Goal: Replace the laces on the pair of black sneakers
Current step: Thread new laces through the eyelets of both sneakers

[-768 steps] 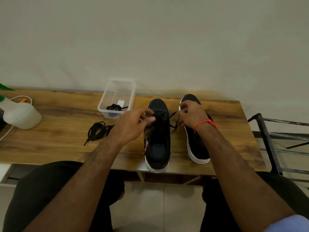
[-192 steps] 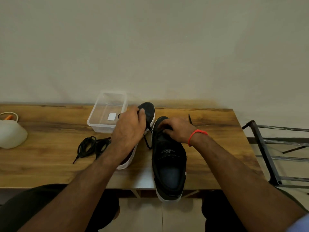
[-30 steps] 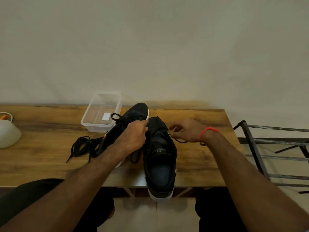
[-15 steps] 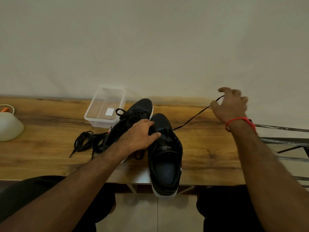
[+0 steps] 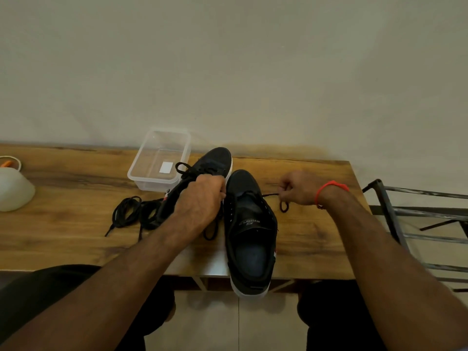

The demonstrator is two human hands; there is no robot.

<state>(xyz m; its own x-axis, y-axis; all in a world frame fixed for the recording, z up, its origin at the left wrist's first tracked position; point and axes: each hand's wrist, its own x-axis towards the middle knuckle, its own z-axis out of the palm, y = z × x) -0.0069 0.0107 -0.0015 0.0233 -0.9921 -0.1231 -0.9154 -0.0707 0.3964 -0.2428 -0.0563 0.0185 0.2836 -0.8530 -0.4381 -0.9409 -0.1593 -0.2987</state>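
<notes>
The lace [image 5: 274,198] comes out of the right side of the near shoe [image 5: 249,231] and runs sideways toward the right edge of the table [image 5: 63,224]. It ends in the right hand [image 5: 300,188], which is plainly the nearer hand to it. The thumb and fingers of that hand are curled and pinched on the lace, and a small loop hangs below them onto the wood. The shoe's long axis runs from the front edge toward the back edge, so the lace leaves it almost at a right angle. Any further pull looks as if it should go outward to the right, along the lace's own line.

The left hand [image 5: 200,198] lies between the two shoes. Its fingers are curled against the left side of the near shoe at the eyelets, apparently steadying it; what exactly they pinch I cannot tell.

The near shoe is black with a white sole. Its heel overhangs the front edge, its tongue is open and little lace shows across it. The other shoe [image 5: 202,173] lies behind the left hand, angled toward the back edge, with a lace threaded and looped. A bundle of black laces [image 5: 131,214] lies to its left, in front of a clear plastic box [image 5: 162,158].
</notes>
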